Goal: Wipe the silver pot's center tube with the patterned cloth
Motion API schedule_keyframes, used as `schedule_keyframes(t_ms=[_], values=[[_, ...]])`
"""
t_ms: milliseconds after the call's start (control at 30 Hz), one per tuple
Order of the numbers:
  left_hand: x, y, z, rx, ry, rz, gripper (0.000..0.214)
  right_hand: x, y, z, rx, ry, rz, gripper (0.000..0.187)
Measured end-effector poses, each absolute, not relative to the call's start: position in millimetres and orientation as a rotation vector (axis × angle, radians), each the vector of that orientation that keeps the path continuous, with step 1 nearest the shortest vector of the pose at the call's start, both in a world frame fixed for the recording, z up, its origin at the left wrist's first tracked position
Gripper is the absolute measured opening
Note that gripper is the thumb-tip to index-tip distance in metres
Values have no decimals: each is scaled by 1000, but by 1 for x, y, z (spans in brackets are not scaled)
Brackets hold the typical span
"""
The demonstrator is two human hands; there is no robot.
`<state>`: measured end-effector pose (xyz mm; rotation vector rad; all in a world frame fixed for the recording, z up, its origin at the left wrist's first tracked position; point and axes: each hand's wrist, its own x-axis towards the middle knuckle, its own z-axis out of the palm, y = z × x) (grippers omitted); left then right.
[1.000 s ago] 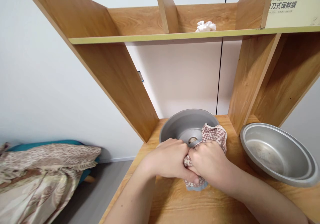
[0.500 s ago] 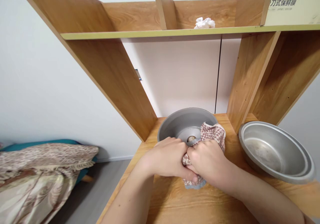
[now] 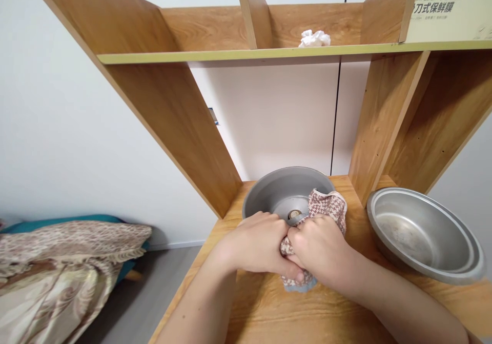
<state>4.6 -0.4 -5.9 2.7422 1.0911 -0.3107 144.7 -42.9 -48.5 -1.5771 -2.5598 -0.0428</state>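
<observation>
Both hands, left hand [image 3: 258, 242] and right hand [image 3: 321, 249], clench the patterned cloth [image 3: 326, 205] (seemingly wringing) beside the grey pot [image 3: 269, 190].

This looked like a room in a home. A wooden shelf unit [image 3: 180, 113] stood against a plain white wall [image 3: 57, 128], carrying a metal basin [image 3: 425, 234] and a box of cling film [image 3: 448, 18], while patterned bedding [image 3: 57, 267] lay on a bed just beside it, above grey flooring [image 3: 154, 303].
</observation>
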Motion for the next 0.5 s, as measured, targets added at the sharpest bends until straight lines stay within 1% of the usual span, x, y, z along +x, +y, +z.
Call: schedule_keyframes(t_ms=[500], values=[[6, -3, -3, 2723, 1115, -350, 56, 146, -42, -53, -1545, -2554, -83, 20]])
